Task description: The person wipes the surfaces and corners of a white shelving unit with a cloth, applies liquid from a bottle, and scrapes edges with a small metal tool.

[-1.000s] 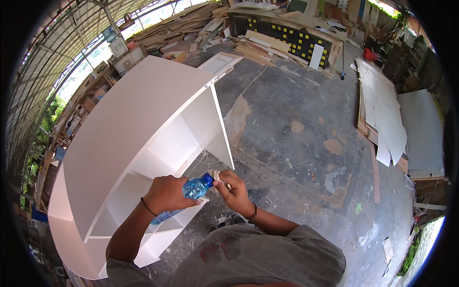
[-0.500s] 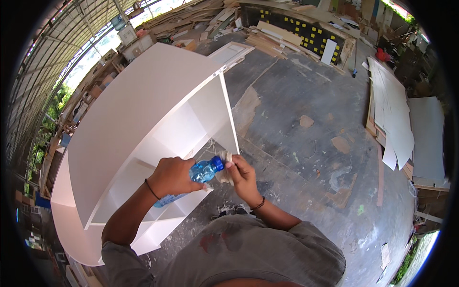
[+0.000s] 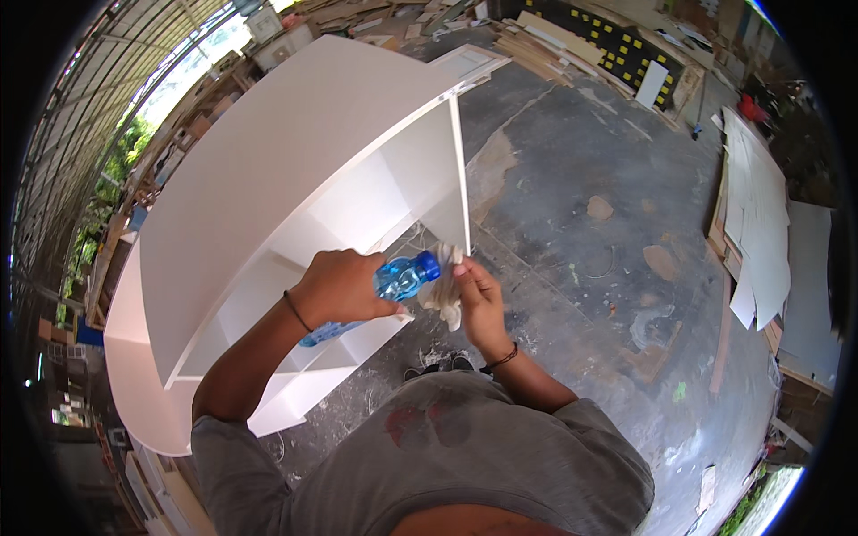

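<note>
My left hand [image 3: 338, 288] grips a blue plastic bottle [image 3: 401, 277], tilted so its blue cap end points right. My right hand [image 3: 475, 299] holds a crumpled white cloth [image 3: 442, 288] pressed against the bottle's mouth. Both hands meet in front of my chest, above the open front of a large white shelf cabinet [image 3: 268, 170] that stands on the floor to my left.
The concrete floor [image 3: 581, 223] is stained and patchy. White boards [image 3: 760, 223] lie stacked at the right. Wood offcuts and a dark panel with yellow marks [image 3: 617, 49] are piled at the back. My shoes [image 3: 438, 364] show below my hands.
The hands with bottle and cloth stay together while the view has shifted closer to the cabinet. The cloth now sits right against the bottle's mouth.
</note>
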